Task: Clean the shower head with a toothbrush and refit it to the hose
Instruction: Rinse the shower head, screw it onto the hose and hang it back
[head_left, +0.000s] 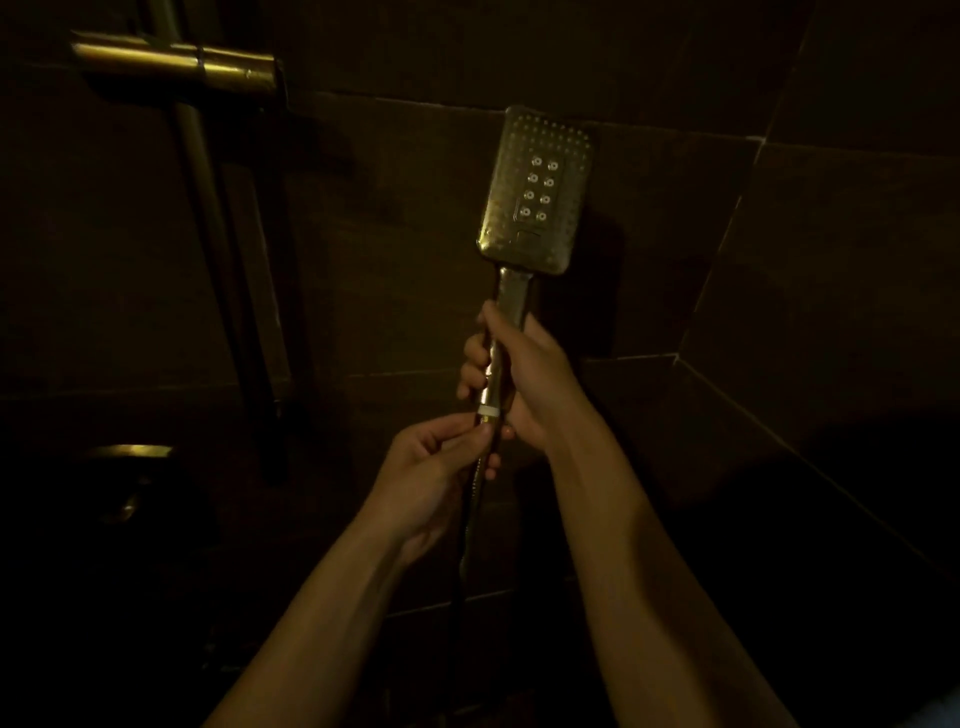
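Here right hand (524, 379) grips shower head (535, 192) — left hand (436, 467), seemingly, hose (470, 525).

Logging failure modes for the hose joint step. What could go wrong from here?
1. The scene is dim and no threads show at the white band where shower head meets hose, so cross-threading could go unnoticed.
2. The left hand only pinches the hose end with fingertips; it may slip and the hose drop.
3. The right hand holds the head upright close to the tile wall; twisting could knock it.
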